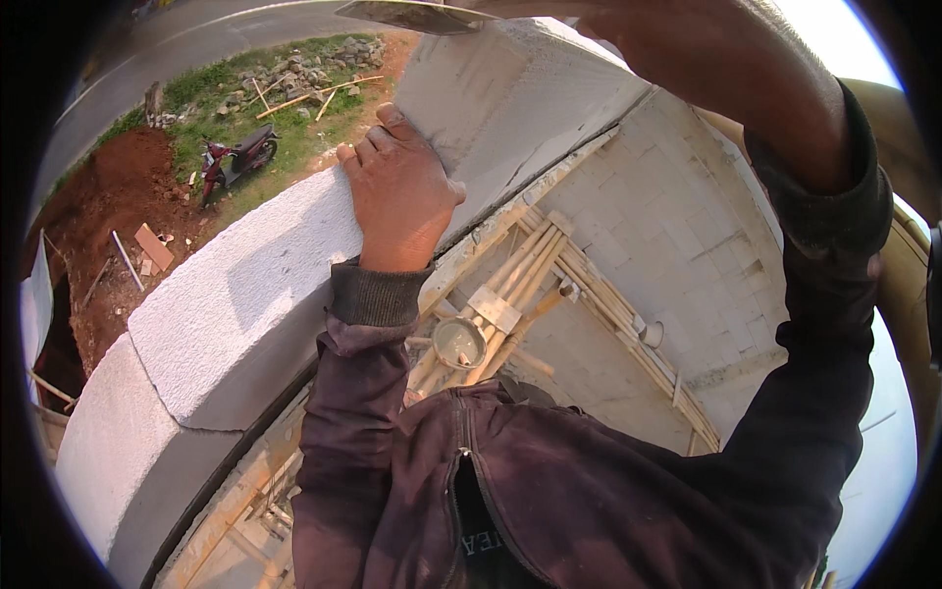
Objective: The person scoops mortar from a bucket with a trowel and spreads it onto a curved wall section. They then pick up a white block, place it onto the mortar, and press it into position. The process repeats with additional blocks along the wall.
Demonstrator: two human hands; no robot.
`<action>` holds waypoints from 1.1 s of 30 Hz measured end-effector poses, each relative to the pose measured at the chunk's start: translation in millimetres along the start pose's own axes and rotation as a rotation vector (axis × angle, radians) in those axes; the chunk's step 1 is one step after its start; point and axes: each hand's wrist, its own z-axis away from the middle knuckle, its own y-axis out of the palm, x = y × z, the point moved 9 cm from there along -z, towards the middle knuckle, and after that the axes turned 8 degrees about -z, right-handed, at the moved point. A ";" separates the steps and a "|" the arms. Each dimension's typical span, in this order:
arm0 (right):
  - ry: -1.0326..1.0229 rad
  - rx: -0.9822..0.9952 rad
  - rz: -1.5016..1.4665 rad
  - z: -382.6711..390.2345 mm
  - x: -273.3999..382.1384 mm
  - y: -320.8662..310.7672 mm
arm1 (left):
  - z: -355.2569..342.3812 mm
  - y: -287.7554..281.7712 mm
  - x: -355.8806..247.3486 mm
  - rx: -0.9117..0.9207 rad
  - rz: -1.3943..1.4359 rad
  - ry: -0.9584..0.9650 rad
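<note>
Pale grey lightweight blocks run in a curve along the wall in front of me. My left hand (400, 191) lies on the wall top, fingers spread toward the far edge, where a long white block (250, 280) meets a taller grey block (481, 98). Its thumb rests against the near side, and nothing is held in it. At the upper edge of the picture my right hand (628, 27) reaches across above the taller block. It grips a trowel, whose flat metal blade (412, 16) shows over that block; the fingers and handle are largely cut off.
Below me are bundled bamboo poles (505, 285), a round bucket (458, 343) and a small pale container (651, 334). Another block wall (667, 216) stands to the right. Far below, beyond the wall, are a parked motorbike (235, 160), rubble (304, 79) and a road (186, 59).
</note>
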 end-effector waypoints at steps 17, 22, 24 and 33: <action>0.491 -0.960 -0.477 140.0 -211.0 75.1 | 0.4 -10.7 -0.9 -0.003 0.164 -0.071; 0.887 -1.258 -1.249 191.4 -322.3 238.7 | -21.4 -40.1 -24.9 -0.376 0.575 0.120; 1.012 -1.265 -1.399 195.7 -357.5 295.2 | -30.1 -38.6 -31.2 -0.365 0.589 0.137; 1.073 -1.506 -1.697 152.5 -446.7 376.9 | -26.7 -26.8 -23.1 -0.268 0.553 0.041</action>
